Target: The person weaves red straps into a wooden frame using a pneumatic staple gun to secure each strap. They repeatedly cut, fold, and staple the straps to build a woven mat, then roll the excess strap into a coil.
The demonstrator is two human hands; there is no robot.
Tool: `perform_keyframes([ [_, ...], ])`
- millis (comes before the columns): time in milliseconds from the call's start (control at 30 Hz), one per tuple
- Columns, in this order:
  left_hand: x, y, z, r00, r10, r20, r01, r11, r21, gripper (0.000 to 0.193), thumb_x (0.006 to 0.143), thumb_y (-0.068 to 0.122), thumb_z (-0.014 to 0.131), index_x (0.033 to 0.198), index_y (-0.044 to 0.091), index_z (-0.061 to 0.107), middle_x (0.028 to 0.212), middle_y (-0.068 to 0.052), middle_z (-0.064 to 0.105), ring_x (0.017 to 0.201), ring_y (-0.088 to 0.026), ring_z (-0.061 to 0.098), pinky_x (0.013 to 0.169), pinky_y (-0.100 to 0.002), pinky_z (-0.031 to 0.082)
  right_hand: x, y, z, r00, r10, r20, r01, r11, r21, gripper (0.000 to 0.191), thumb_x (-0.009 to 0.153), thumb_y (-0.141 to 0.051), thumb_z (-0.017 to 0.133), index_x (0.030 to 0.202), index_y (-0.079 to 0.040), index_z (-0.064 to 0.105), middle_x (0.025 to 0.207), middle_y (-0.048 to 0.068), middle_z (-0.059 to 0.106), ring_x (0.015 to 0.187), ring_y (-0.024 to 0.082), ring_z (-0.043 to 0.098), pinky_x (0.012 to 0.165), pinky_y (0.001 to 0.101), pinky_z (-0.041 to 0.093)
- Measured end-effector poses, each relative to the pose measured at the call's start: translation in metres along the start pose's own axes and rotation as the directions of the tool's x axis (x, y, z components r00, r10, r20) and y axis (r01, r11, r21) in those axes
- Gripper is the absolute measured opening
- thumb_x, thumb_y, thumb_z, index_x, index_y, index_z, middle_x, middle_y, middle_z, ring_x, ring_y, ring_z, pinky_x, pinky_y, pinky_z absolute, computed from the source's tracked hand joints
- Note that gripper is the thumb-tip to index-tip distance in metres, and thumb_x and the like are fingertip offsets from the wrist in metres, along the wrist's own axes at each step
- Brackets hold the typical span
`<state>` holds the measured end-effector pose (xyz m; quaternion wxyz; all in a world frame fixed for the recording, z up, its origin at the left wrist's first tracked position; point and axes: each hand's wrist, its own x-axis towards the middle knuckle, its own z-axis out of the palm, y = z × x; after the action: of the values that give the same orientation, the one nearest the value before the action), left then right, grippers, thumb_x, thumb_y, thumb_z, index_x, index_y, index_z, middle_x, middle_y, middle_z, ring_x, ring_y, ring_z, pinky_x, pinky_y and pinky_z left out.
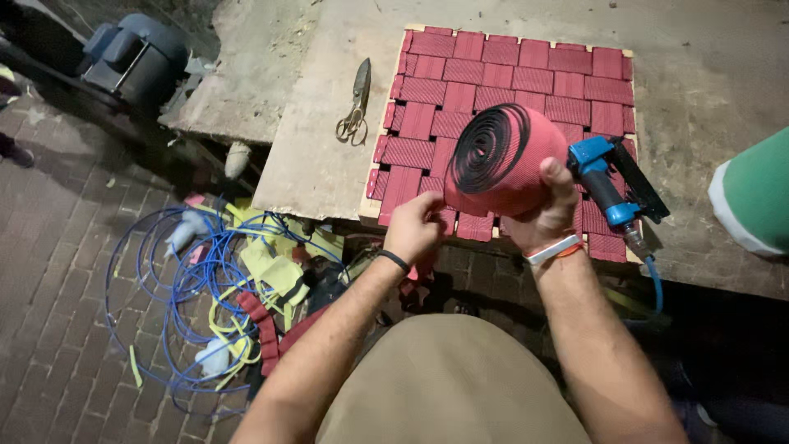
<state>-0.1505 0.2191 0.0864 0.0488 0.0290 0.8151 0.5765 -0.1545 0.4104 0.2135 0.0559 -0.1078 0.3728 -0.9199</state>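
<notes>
Head view, looking down over the person's own forearms. Nearest the camera, the left hand (415,226) pinches the loose end of the red webbing at the underside of the roll, fingers closed on it. The right hand (546,210) grips the roll of red elastic webbing (501,160) from below and behind, thumb pressed on its outer wrap, holding it in the air just above the near edge of the frame. Beneath and beyond the roll lies a wooden frame with woven red webbing (509,82), resting flat on the concrete surface (329,123); its lattice appears almost filled. A blue pneumatic stapler (612,181) rests on the right part of the weave, just beside the right hand, its hose (655,284) trailing off the edge. Farther left on the surface lie metal shears (355,103), well apart from both hands. On the brick floor (57,271) at left sits a tangle of blue cable (177,288). Judged step: drawing out a fresh strip; the next move calls for steady tension and alignment with the remaining row.
</notes>
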Motion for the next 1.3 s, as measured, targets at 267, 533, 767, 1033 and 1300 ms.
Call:
perform_keyframes([
  [267, 0.005, -0.087, -0.068, 0.684, -0.225, 0.694, 0.634, 0.653, -0.413, 0.019, 0.098, 0.015, 0.066, 0.113, 0.004, 0.068, 0.097, -0.009, 0.074, 0.089, -0.021, 0.069, 0.082, -0.04, 0.058, 0.012, -0.064, -0.009, 0.95, -0.281, -0.136, 0.266, 0.957, -0.118, 0.092, 0.072, -0.058, 0.088, 0.139, -0.009, 0.05, 0.128, 0.008, 0.06, 0.125, 0.026, 0.062, 0.117, 0.0485, 0.055],
  [533, 0.022, -0.052, -0.051, 0.869, -0.153, 0.471, 0.259, 0.951, -0.169, 0.057, 0.1, 0.053, 0.057, 0.134, 0.008, 0.065, 0.116, -0.011, 0.074, 0.108, -0.025, 0.066, 0.091, -0.042, 0.054, -0.024, -0.049, -0.034, 0.977, -0.198, -0.082, 0.171, 0.95, -0.261, 0.097, 0.07, -0.026, 0.086, 0.154, -0.009, 0.04, 0.144, 0.007, 0.052, 0.135, 0.026, 0.052, 0.117, 0.0454, 0.044],
  [767, 0.012, 0.087, 0.001, 0.652, 0.111, 0.75, 0.511, 0.666, -0.544, 0.085, 0.09, 0.058, 0.062, 0.158, 0.018, 0.031, 0.154, -0.01, 0.049, 0.138, -0.026, 0.052, 0.113, -0.048, 0.043, -0.062, -0.029, -0.045, 0.949, -0.17, 0.265, 0.311, 0.37, -0.875, 0.133, 0.063, -0.033, 0.098, 0.165, -0.014, 0.015, 0.159, 0.015, 0.034, 0.148, 0.033, 0.039, 0.125, 0.0467, 0.036],
  [1033, -0.001, 0.133, 0.035, 0.673, 0.303, 0.675, 0.45, 0.557, -0.698, 0.1, 0.082, 0.041, 0.088, 0.158, 0.001, 0.037, 0.15, -0.021, 0.052, 0.138, -0.035, 0.052, 0.116, -0.051, 0.045, -0.103, -0.039, -0.068, 0.951, -0.246, 0.189, 0.269, 0.35, -0.897, 0.15, 0.066, -0.067, 0.089, 0.166, -0.008, -0.008, 0.172, 0.017, 0.014, 0.158, 0.036, 0.023, 0.127, 0.0496, 0.028],
  [1300, 0.025, 0.142, 0.057, 0.507, 0.706, 0.494, -0.759, 0.638, -0.132, 0.116, 0.055, 0.014, 0.095, 0.157, 0.018, 0.039, 0.168, -0.019, 0.027, 0.16, -0.038, 0.029, 0.131, -0.051, 0.032, -0.124, -0.05, -0.094, 0.972, 0.181, -0.149, -0.182, 0.983, 0.004, 0.106, 0.074, -0.069, 0.079, 0.154, -0.01, 0.041, 0.148, 0.01, 0.055, 0.133, 0.027, 0.057, 0.11, 0.0501, 0.049],
])
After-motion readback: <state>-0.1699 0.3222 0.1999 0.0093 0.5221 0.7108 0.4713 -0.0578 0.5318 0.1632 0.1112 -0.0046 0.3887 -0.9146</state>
